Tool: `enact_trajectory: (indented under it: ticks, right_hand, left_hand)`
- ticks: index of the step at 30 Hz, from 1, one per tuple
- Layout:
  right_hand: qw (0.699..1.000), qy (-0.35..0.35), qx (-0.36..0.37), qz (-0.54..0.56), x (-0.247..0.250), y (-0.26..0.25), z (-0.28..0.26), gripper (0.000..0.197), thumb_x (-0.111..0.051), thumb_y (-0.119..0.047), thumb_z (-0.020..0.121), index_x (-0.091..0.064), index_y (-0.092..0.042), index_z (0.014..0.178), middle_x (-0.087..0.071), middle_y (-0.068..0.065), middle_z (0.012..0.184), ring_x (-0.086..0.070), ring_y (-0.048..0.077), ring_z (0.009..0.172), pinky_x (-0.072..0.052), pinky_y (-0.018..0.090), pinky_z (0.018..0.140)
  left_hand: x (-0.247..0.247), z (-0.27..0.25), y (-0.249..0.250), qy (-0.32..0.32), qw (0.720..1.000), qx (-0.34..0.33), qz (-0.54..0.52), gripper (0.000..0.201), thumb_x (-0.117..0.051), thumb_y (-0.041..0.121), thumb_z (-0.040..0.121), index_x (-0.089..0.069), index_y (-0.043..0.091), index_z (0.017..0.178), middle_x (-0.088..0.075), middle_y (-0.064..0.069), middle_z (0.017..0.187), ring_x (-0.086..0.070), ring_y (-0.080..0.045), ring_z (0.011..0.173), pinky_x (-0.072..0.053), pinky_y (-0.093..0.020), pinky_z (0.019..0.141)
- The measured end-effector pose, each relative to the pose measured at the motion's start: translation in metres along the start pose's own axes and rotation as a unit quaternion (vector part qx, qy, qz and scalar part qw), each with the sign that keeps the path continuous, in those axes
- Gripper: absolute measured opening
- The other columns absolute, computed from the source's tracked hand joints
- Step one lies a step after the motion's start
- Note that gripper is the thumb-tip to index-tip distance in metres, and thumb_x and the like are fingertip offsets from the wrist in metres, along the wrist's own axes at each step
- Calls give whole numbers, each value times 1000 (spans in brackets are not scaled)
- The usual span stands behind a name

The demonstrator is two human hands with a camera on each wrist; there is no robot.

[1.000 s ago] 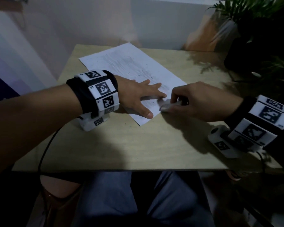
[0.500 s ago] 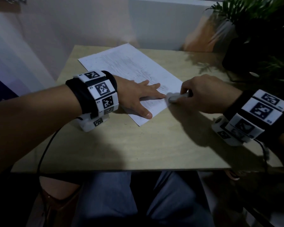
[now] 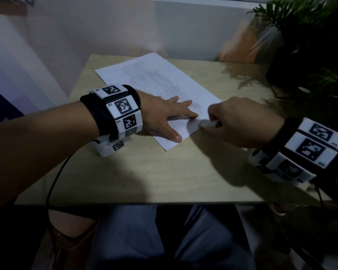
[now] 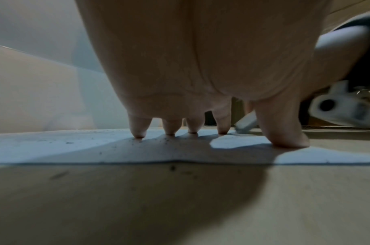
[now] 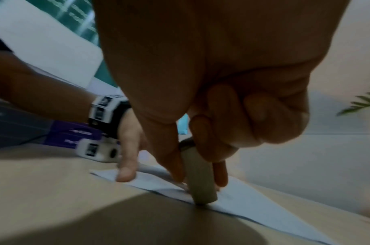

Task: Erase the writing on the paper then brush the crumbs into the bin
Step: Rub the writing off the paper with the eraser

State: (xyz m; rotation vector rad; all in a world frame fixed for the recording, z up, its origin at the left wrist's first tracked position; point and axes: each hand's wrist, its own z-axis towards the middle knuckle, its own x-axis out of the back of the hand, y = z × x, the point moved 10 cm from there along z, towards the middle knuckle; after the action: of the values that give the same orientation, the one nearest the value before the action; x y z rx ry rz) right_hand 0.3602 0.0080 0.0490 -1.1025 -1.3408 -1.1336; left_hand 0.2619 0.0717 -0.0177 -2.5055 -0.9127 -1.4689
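Observation:
A white sheet of paper [image 3: 156,82] with faint pencil marks lies slanted on the light wooden table [image 3: 144,172]. My left hand [image 3: 168,117] lies flat on the sheet's near corner, fingers spread and pressing it down [image 4: 201,129]. My right hand [image 3: 240,123] pinches a grey-white eraser [image 3: 205,123] between thumb and fingers, its tip on the paper's right edge just beside the left index fingertip. In the right wrist view the eraser [image 5: 201,179] stands tilted on the paper [image 5: 253,203]. Dark crumbs [image 4: 167,140] dot the sheet. No bin is in view.
A potted plant [image 3: 304,36] in a dark pot stands at the table's back right corner. A pale wall runs behind the table. A black cable [image 3: 55,172] hangs off the near left edge. My knees show under the front edge.
My right hand has rubbed the eraser along the paper's right edge: away from me, then back a little nearer. The left hand has stayed pressed on the sheet.

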Motion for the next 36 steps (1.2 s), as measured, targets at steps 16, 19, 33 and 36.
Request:
enact_trajectory:
  ticks: [16, 19, 33, 36]
  right_hand:
    - [997, -40, -31, 63, 2, 23, 8, 43, -60, -64, 83, -67, -22, 86, -61, -5, 78, -52, 21, 75, -34, 30, 66]
    - [998, -13, -59, 23, 6, 42, 14, 43, -62, -59, 87, -69, -18, 85, -69, 7, 86, -57, 28, 79, -45, 35, 68]
    - [998, -36, 4, 43, -2, 10, 3, 44, -53, -65, 84, -63, -22, 83, -61, -5, 74, -53, 19, 69, -37, 32, 60]
    - [996, -56, -32, 55, -2, 31, 8, 48, -56, -71, 81, -68, -25, 85, -59, -10, 73, -55, 17, 71, -39, 30, 65]
  left_hand:
    - [1, -2, 3, -4, 1000, 2, 10, 86, -55, 66, 93, -1, 53, 158, 20, 17, 167, 17, -13, 155, 5, -50, 126]
    - [1, -2, 2, -6, 1000, 0, 7, 87, -55, 67, 91, -1, 53, 158, 20, 18, 167, 17, -13, 155, 5, -51, 126]
    - [2, -1, 1, 5, 1000, 4, 11, 87, -56, 68, 90, -3, 54, 158, 19, 17, 168, 16, -13, 156, 3, -50, 127]
    - [1, -1, 1, 0, 1000, 5, 10, 88, -56, 69, 89, -3, 54, 158, 20, 19, 167, 17, -12, 155, 3, -51, 127]
